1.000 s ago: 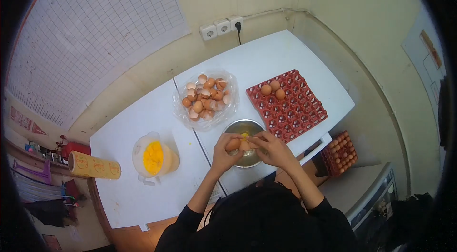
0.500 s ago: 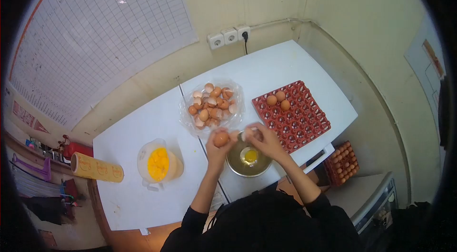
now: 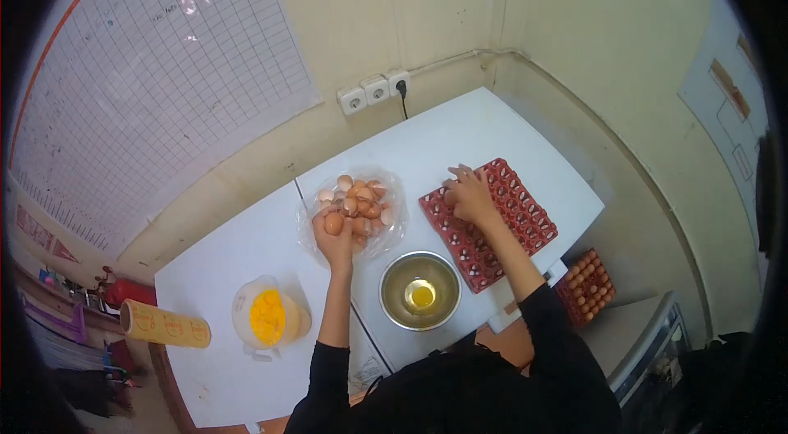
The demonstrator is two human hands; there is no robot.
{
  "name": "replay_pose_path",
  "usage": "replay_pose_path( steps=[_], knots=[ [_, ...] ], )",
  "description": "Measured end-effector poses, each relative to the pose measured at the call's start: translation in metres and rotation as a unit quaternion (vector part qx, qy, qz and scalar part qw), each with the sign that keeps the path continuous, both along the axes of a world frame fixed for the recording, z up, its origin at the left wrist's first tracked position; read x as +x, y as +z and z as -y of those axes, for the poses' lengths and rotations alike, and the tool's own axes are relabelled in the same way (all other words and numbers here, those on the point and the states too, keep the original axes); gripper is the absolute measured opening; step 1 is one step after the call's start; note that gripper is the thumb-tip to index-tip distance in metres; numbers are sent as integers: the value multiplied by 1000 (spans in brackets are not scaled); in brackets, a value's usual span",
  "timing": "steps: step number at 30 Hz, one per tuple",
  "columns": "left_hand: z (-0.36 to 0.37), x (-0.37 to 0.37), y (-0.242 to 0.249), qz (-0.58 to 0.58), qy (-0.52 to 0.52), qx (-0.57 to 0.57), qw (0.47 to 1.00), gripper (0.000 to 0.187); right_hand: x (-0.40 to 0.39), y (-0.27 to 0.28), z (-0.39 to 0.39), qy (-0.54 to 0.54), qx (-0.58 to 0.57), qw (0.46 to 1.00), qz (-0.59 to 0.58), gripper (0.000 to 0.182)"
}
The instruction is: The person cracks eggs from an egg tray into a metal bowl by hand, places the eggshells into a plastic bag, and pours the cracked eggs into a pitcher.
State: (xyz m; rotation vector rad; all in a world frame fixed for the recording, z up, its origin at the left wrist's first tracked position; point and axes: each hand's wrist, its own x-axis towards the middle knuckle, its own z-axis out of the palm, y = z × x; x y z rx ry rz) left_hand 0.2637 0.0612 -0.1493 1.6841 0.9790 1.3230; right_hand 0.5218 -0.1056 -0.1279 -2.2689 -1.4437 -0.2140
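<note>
My left hand (image 3: 335, 247) is at the near edge of a clear plastic bag (image 3: 396, 230) heaped with cracked brown eggshells (image 3: 361, 192). Its fingers curl round a brown eggshell (image 3: 333, 223); whether that shell is hollow cannot be made out. Over the back left part of a red egg tray (image 3: 529, 217) is my right hand (image 3: 471, 199), fingers apart and reaching down. It covers most of the eggs there. Between my forearms stands a steel bowl (image 3: 392, 315) with a yolk (image 3: 423, 296) and clear egg white in it.
A plastic jug (image 3: 245, 315) of yolks stands on the left of the white tabletop (image 3: 209, 286). Beyond it lies a yellow roll (image 3: 168, 325). Lower right, another tray of eggs (image 3: 587, 286) sits below table level. Wall sockets (image 3: 375, 89) hold a black plug.
My hands have parted from above the bowl. The left moved to the bag of shells with a brown shell, the right to the eggs on the tray. The view has shifted slightly.
</note>
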Motion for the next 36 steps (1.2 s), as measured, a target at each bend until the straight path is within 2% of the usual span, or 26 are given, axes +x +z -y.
replay_pose_path(
  steps=[3, 6, 8, 10, 11, 13, 14, 15, 16, 17, 18, 20, 24, 25, 27, 28, 30, 31, 32, 34, 36],
  knots=[
    [21, -2, 0, 33, -30, -32, 998, 33, 27, -6, 1, 76, -131, 986, 70, 48],
    [40, -2, 3, 57, -55, -66, 995, 34, 36, -15, -11, 118, -172, 969, 131, 45],
    [49, -4, 4, 72, -68, -86, 991, 34, 43, -22, -15, 136, -157, 966, 157, 44],
    [64, -11, 20, 187, -136, -316, 920, 30, 38, -6, -13, 134, -140, 973, 124, 44],
    [71, -16, 27, 188, -135, -315, 920, 30, 34, 5, -8, 135, -139, 973, 125, 44],
    [85, -29, 33, 200, -194, -406, 870, 30, 13, 46, 6, 59, -97, 991, -69, 39],
    [91, -33, 26, 200, -191, -407, 870, 30, 10, 46, 10, 61, -98, 991, -70, 39],
    [96, -35, 16, 213, -223, -455, 835, 31, 6, 43, 15, 79, -47, 960, -264, 40],
    [102, -35, 15, 225, -254, -501, 796, 35, 0, 38, 22, 93, 5, 890, -447, 41],
    [110, -35, 15, 176, -260, -499, 808, 39, -17, 20, 29, 128, 122, 831, -527, 42],
    [119, -30, 14, 176, -258, -501, 807, 39, -36, 20, 37, 128, 120, 830, -529, 42],
    [134, -23, 13, 177, -267, -519, 793, 39, -69, 26, 54, 148, 118, 608, -771, 42],
    [146, -25, 12, 153, -297, -533, 777, 43, -112, 38, 73, 118, 92, 567, -810, 43],
    [149, -24, 14, 151, -293, -534, 779, 43, -123, 48, 77, 115, 132, 690, -703, 43],
    [151, -26, 18, 148, -295, -543, 772, 42, -147, 78, 88, 103, 217, 882, -405, 44],
    [153, -28, 18, 148, -302, -548, 766, 42, -156, 80, 91, 99, 216, 881, -409, 44],
    [157, -29, 15, 136, -318, -543, 766, 41, -172, 78, 103, 129, 312, 930, -143, 44],
    [161, -26, 19, 143, -297, -553, 765, 41, -175, 58, 104, 163, 296, 936, -104, 47],
    [164, -25, 21, 151, -276, -562, 765, 40, -178, 44, 109, 159, 297, 936, -103, 47],
    [164, -24, 19, 138, -288, -558, 766, 38, -183, 39, 109, 175, 140, 968, -113, 50],
    [163, -26, 12, 126, -294, -559, 765, 36, -184, 45, 110, 168, 163, 964, -124, 52]
  ],
)
